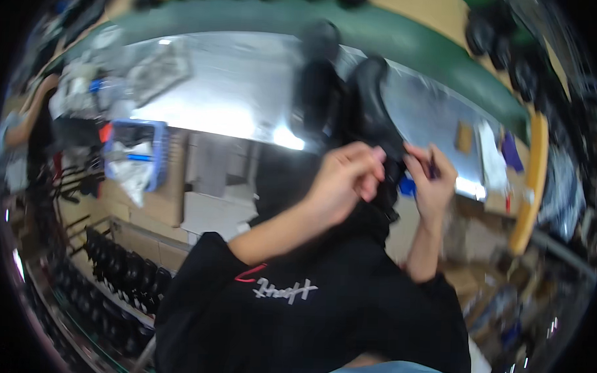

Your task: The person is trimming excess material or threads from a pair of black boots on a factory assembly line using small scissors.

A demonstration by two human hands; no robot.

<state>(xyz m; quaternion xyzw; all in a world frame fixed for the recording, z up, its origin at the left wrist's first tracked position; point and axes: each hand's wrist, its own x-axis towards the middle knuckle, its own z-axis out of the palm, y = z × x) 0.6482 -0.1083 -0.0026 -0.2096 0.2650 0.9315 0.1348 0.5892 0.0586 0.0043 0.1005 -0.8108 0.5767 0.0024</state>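
Two glossy black shoes stand close together at the table's front edge: a left one [315, 88] and a right one [369, 90], both smeared by motion. Just below them, my left hand [348, 178] is closed, thumb and fingers curled together; whatever it may pinch is too small to make out. My right hand [435, 185] is closed too, beside the near end of the right shoe. A slim dark thing [434, 169] shows between its fingers, too blurred to name. Dark material below the shoes merges with my black clothing.
The shiny metal table [216, 85] runs across in front of me, with a green band [252, 17] behind it. A blue basket [160, 155] hangs at left. Shoe racks [128, 266] stand lower left. A yellow bar [530, 188] rises at right, near purple cloth [512, 152].
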